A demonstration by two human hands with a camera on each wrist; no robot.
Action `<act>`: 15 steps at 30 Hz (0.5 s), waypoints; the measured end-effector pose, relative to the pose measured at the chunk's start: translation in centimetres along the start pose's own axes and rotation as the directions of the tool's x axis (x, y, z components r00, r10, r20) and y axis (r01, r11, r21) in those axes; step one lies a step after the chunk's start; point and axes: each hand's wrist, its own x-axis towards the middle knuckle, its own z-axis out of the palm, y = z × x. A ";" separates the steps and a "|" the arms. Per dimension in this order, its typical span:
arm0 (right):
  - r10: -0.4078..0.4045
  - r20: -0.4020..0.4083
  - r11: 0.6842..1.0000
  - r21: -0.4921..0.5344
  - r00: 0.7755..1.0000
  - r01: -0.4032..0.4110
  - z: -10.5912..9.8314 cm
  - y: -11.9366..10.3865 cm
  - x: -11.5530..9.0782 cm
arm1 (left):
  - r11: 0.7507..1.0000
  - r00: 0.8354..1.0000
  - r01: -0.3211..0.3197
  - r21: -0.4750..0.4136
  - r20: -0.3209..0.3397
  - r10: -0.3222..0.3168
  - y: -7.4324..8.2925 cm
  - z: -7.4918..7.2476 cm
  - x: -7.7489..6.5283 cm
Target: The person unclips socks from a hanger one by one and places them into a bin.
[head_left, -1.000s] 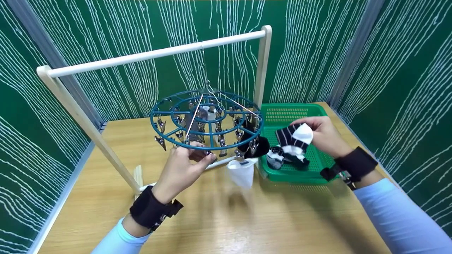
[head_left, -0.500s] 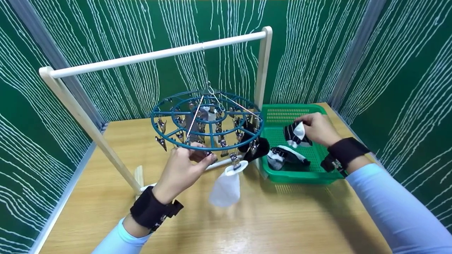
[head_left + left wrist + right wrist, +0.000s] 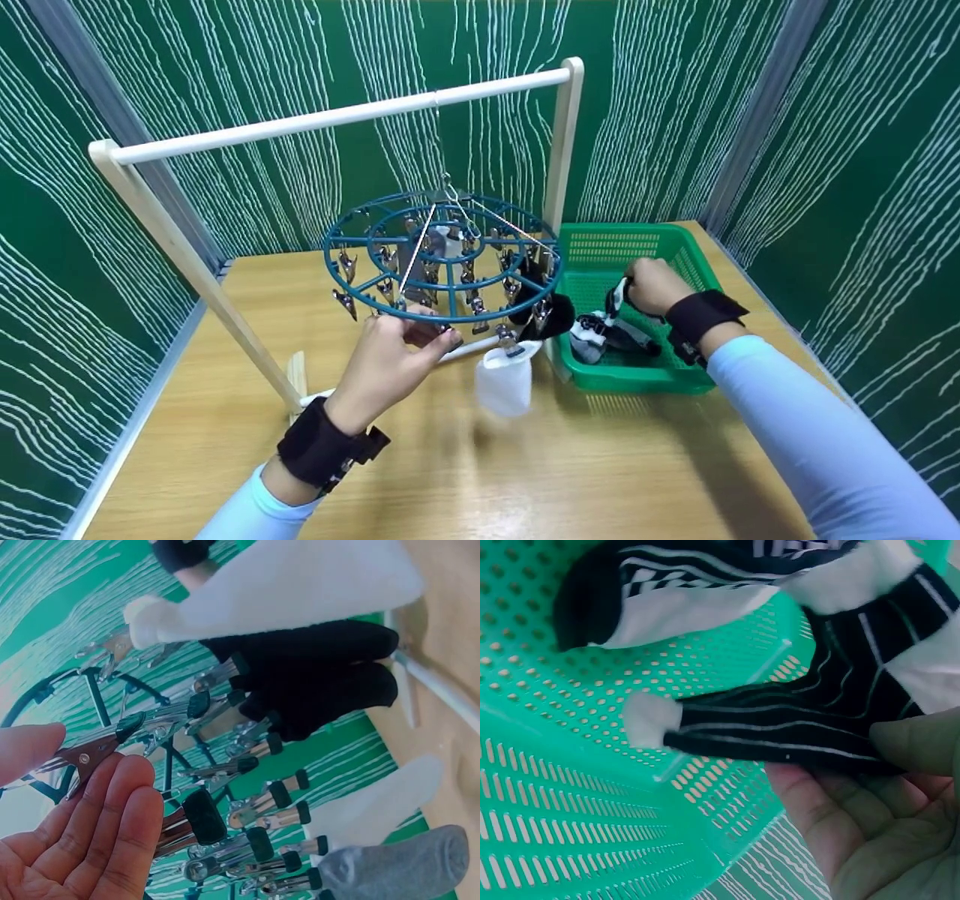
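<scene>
My left hand [image 3: 394, 356] is at the near rim of a round green clip hanger [image 3: 452, 301]. Its thumb and fingers pinch a metal clip [image 3: 84, 757], whose jaws hold nothing. Over the basket, my right hand [image 3: 656, 286] grips a black sock with thin white stripes and a white toe and heel [image 3: 859, 664] between thumb and fingers. Beneath it, another black, white and grey patterned sock [image 3: 697, 604] lies in the green basket [image 3: 637, 381]. A white sock [image 3: 504, 386] hangs from a clip at the hanger's near right, with black socks [image 3: 307, 675] beside it.
The hanger hooks onto the white rail [image 3: 337, 116] of a wooden rack standing on the table [image 3: 480, 480]. A grey sock [image 3: 397, 862] and another white sock [image 3: 379, 799] hang deeper in the hanger. Several unused clips dangle around its rings.
My right hand has moved lower and slightly left over the basket, carrying the striped sock. The hanging white sock swung left and then back right. My left hand has stayed on the clip.
</scene>
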 end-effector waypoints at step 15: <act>-0.065 0.159 0.987 -0.132 0.985 0.086 3.4 -0.8 0.8 | 1.000 1.000 0.001 0.021 -0.013 -0.001 0.0 0.0 0.0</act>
